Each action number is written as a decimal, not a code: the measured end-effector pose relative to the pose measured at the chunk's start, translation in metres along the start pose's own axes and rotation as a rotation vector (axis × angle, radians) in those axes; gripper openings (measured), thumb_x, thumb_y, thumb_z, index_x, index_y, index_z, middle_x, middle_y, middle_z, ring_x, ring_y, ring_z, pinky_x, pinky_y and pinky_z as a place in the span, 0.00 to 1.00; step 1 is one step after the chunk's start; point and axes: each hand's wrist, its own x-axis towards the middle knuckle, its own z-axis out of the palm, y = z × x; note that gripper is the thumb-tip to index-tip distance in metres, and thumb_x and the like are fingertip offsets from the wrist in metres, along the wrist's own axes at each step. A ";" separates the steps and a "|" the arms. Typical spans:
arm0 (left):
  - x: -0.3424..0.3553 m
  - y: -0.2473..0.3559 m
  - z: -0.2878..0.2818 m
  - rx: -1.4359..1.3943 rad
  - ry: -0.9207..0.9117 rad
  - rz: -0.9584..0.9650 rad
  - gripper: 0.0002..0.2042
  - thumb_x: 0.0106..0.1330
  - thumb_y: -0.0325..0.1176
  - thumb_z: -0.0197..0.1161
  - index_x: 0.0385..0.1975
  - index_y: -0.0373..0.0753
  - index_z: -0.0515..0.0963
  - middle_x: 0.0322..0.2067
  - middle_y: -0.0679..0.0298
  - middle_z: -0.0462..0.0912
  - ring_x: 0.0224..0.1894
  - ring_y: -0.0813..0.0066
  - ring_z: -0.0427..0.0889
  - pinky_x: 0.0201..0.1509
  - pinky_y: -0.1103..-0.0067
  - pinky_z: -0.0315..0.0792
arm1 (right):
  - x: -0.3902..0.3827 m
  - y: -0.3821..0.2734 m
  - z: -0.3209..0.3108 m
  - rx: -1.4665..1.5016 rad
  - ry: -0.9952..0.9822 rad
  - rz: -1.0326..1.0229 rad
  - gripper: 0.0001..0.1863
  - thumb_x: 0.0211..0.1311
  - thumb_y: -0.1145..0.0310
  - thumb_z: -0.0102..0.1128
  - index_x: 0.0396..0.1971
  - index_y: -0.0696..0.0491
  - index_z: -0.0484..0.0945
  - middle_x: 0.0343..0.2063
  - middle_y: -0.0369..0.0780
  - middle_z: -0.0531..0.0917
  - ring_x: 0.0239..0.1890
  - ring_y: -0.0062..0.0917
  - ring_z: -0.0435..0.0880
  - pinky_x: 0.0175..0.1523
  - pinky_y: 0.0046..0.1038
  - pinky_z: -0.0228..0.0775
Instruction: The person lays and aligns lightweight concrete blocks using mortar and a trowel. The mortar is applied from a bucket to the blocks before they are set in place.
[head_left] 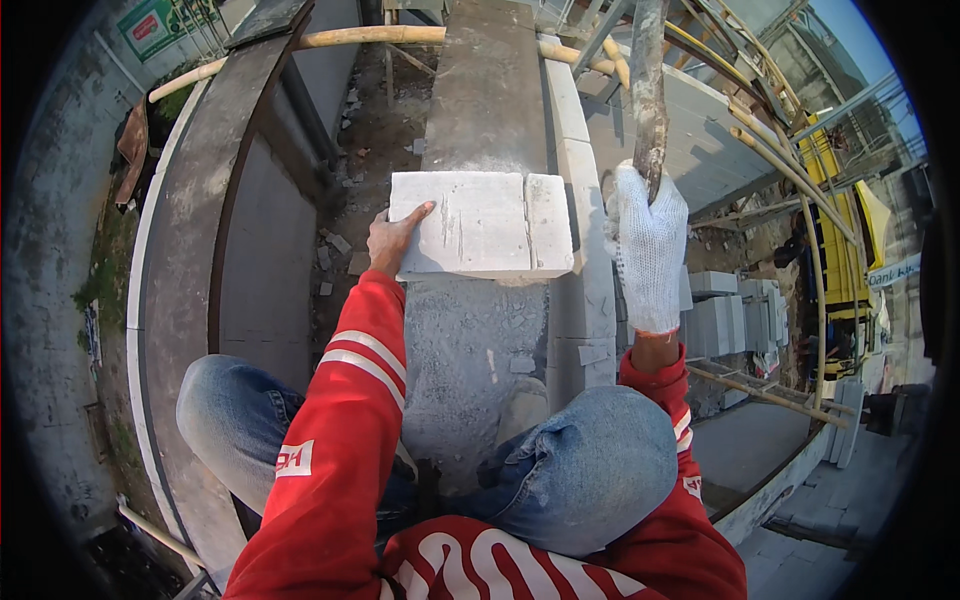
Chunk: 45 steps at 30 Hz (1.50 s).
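Note:
A white lightweight concrete block [460, 222] lies across the plank-like walkway in front of my knees. A deep groove runs across it near its right end, and a few scratches mark its top. My bare left hand [396, 240] grips the block's left end, thumb on the top face, the other fingers mostly hidden. My right hand [648, 245], in a white knitted glove, is closed round a long, narrow, worn metal tool [650, 90] that points up and away. The tool is held to the right of the block, apart from it; its far end is out of view.
I squat on a narrow raised surface [470, 340] strewn with dust and chips. Deep gaps drop on the left, beside a dark-topped wall [185, 230]. Bamboo poles [370, 36] cross ahead. Stacked grey blocks [715, 315] and a yellow vehicle [830, 220] are at right.

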 end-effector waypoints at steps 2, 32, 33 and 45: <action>-0.002 0.012 -0.002 -0.040 -0.044 -0.029 0.51 0.35 0.65 0.76 0.59 0.34 0.72 0.51 0.50 0.80 0.51 0.57 0.81 0.56 0.68 0.73 | 0.012 -0.055 -0.022 0.183 0.193 -0.230 0.13 0.66 0.59 0.60 0.34 0.55 0.73 0.16 0.32 0.71 0.14 0.13 0.67 0.17 0.19 0.58; 0.005 -0.019 0.009 -0.046 0.003 0.033 0.46 0.38 0.59 0.78 0.54 0.31 0.75 0.48 0.53 0.81 0.48 0.61 0.82 0.55 0.69 0.73 | -0.121 0.085 0.006 0.046 -0.418 0.575 0.20 0.63 0.57 0.58 0.33 0.63 0.76 0.16 0.40 0.75 0.21 0.25 0.77 0.28 0.29 0.70; 0.003 -0.004 0.010 -0.120 -0.068 0.000 0.47 0.37 0.60 0.78 0.55 0.31 0.75 0.50 0.51 0.81 0.50 0.60 0.81 0.56 0.69 0.72 | -0.104 0.048 -0.009 0.155 -0.345 0.589 0.19 0.64 0.57 0.58 0.32 0.62 0.77 0.14 0.36 0.73 0.19 0.19 0.74 0.26 0.26 0.68; -0.004 -0.007 0.005 -0.094 -0.042 -0.001 0.48 0.36 0.61 0.78 0.56 0.32 0.73 0.49 0.51 0.81 0.49 0.60 0.82 0.54 0.71 0.74 | -0.165 0.203 0.049 -0.315 -0.319 0.442 0.19 0.61 0.58 0.60 0.23 0.62 0.75 0.16 0.36 0.76 0.23 0.22 0.77 0.32 0.30 0.68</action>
